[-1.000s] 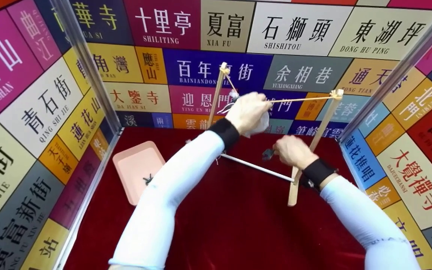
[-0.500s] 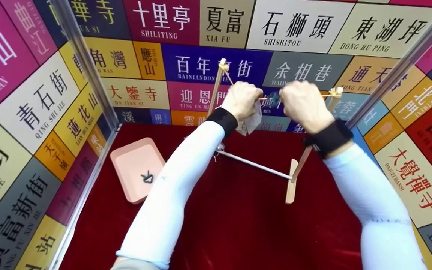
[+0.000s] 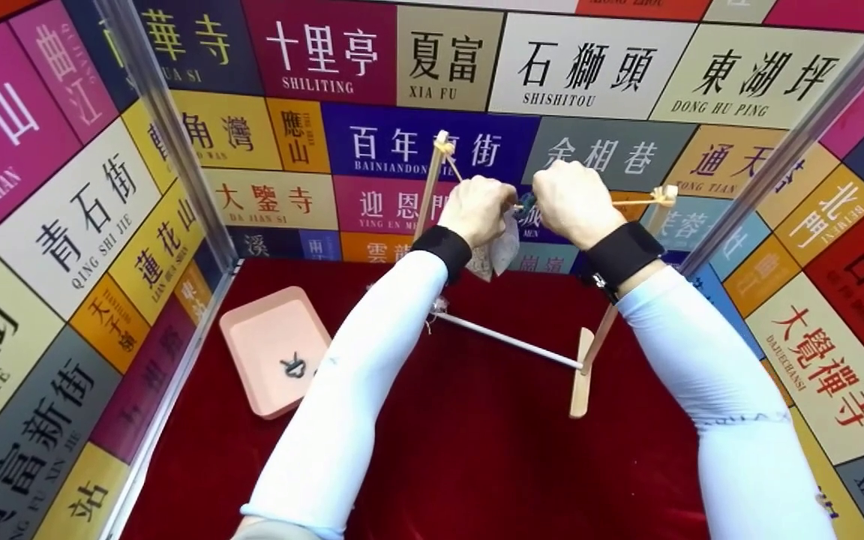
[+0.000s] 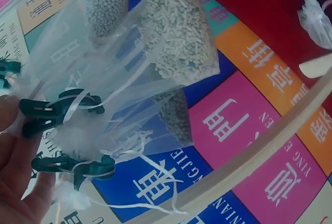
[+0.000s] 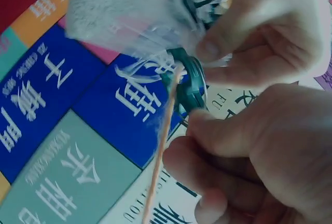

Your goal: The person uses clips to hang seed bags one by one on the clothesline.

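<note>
My left hand [image 3: 477, 208] pinches the neck of a clear plastic bag [image 3: 505, 251] at the cord [image 3: 631, 202] strung between two wooden posts. My right hand [image 3: 576, 201], close beside it, holds a green clothes peg [image 5: 192, 86] between thumb and fingers. That peg is against the cord and the bag's gathered top in the right wrist view; whether it grips them I cannot tell. In the left wrist view two more green pegs, an upper one [image 4: 62, 111] and a lower one [image 4: 75, 167], sit on gathered bag necks. Bags of white pellets [image 4: 179, 32] and bluish-grey beads [image 4: 106, 3] hang there.
The left post [image 3: 430, 187] and right post [image 3: 658, 219] are joined low down by a white rod [image 3: 507, 341]. A pink tray [image 3: 248, 337] with dark green pegs [image 3: 293, 367] lies on the red cloth [image 3: 492, 450] at left. Panels with printed characters enclose the sides and back.
My right hand has risen from low by the right post up to the cord, bringing the peg, then moved left toward my left hand. The left hand stays at the bag and cord.
</note>
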A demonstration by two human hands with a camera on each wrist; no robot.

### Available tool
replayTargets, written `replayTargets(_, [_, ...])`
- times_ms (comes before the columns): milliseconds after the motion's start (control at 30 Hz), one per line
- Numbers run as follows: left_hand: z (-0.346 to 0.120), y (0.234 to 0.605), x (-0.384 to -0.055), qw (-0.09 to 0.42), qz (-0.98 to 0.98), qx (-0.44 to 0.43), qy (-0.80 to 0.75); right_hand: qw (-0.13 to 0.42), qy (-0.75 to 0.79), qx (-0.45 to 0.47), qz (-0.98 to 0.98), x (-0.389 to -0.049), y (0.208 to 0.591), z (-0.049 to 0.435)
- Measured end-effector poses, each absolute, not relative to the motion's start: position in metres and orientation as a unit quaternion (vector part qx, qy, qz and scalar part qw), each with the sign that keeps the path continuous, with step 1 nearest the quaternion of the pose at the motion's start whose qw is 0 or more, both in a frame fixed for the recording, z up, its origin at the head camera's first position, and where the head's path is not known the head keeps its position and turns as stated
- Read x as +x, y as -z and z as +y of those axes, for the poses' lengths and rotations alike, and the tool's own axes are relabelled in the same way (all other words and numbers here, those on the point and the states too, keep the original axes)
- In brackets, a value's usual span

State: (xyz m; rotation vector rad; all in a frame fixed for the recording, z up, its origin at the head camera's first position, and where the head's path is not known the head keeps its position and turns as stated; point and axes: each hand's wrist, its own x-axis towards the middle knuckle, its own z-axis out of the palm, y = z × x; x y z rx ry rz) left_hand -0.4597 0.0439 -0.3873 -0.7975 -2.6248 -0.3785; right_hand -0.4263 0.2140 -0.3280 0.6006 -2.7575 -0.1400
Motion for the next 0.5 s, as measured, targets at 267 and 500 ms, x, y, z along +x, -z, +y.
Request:
replayTargets(267, [0.045, 0.391, -0.459, 0.18, -0.928, -0.286, 0.157, 0.115, 0.048, 0.222, -0.967, -0.431, 0.336, 0.21])
replayTargets(500, [0.047, 0.393, -0.456, 0.218, -0.928, -0.296, 0.06, 0.103, 0.055, 0.229, -0.966, -0.432, 0.341, 0.21])
